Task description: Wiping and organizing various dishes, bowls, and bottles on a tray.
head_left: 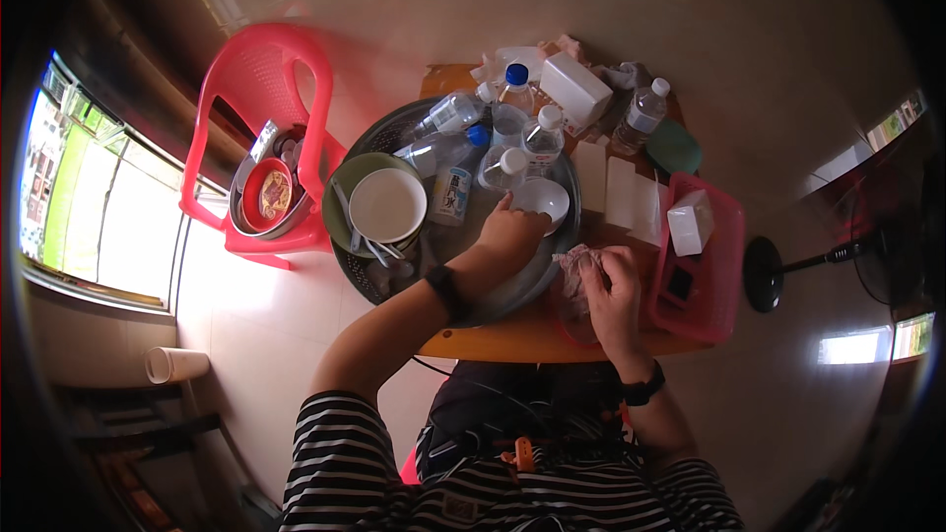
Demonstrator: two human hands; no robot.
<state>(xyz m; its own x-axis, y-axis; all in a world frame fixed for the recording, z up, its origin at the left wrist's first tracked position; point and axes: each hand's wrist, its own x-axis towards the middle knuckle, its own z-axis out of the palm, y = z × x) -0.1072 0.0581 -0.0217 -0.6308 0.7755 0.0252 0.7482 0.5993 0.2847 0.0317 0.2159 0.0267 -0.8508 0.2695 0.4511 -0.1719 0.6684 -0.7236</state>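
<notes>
My left hand (514, 236) reaches over a large round grey metal tray (488, 303), its fingers at the near rim of a small white bowl (550, 199). One finger points away from me; whether the hand grips the rim is not plain. My right hand (617, 288) pinches a crumpled pinkish cloth (580, 270) above the table's near edge, over a reddish container (573, 321) mostly hidden below it. In the tray, left of my left hand, a white bowl (388, 205) sits in a green bowl (336, 225) with white spoons (342, 196).
Several plastic bottles (451, 192) crowd the tray's far half. White boxes (621, 192) and a pink basket (728, 281) stand right on the wooden table (473, 343). A pink chair (259, 66) at left bears a metal basin (284, 227). A black-based stand (763, 277) is beyond the basket.
</notes>
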